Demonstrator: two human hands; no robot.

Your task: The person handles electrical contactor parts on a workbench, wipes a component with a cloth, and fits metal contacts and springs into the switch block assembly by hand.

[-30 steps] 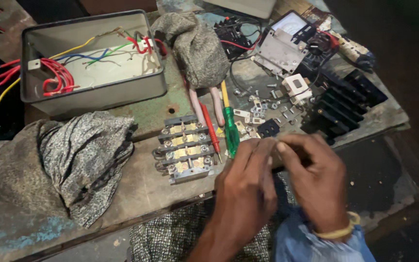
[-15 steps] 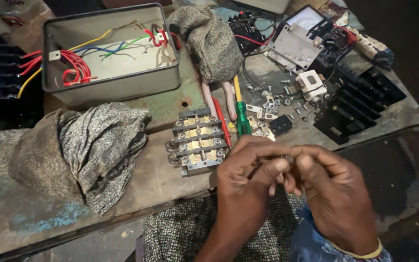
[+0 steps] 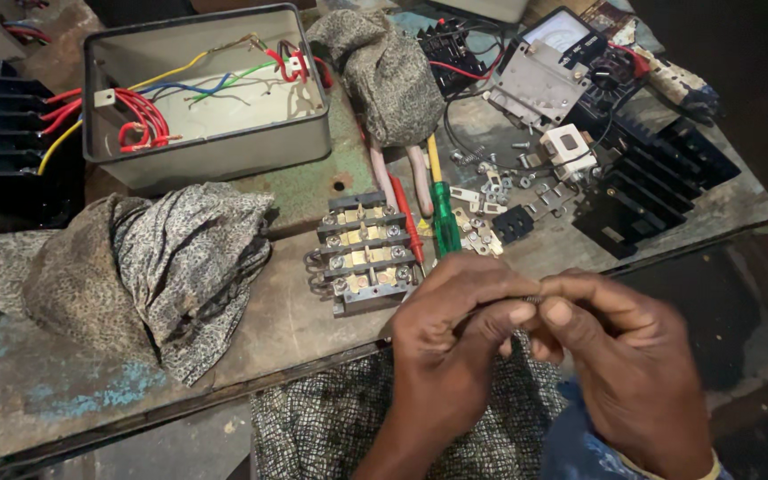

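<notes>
Your left hand (image 3: 455, 342) and right hand (image 3: 624, 364) meet just off the near edge of the table (image 3: 73, 400), fingers (image 3: 513, 313) pinched shut on a tiny dark part (image 3: 533, 300) between them. It's mostly hidden, so I can't tell its long axis or which way it points. Just beyond your knuckles lies a terminal block (image 3: 364, 251), long axis running away from you, with a green-handled screwdriver (image 3: 444, 213) beside it, tip end hidden by your left hand. A patterned cloth (image 3: 144, 267) sits to the left, and an open grey box (image 3: 206, 89) with coloured wires sits further back.
</notes>
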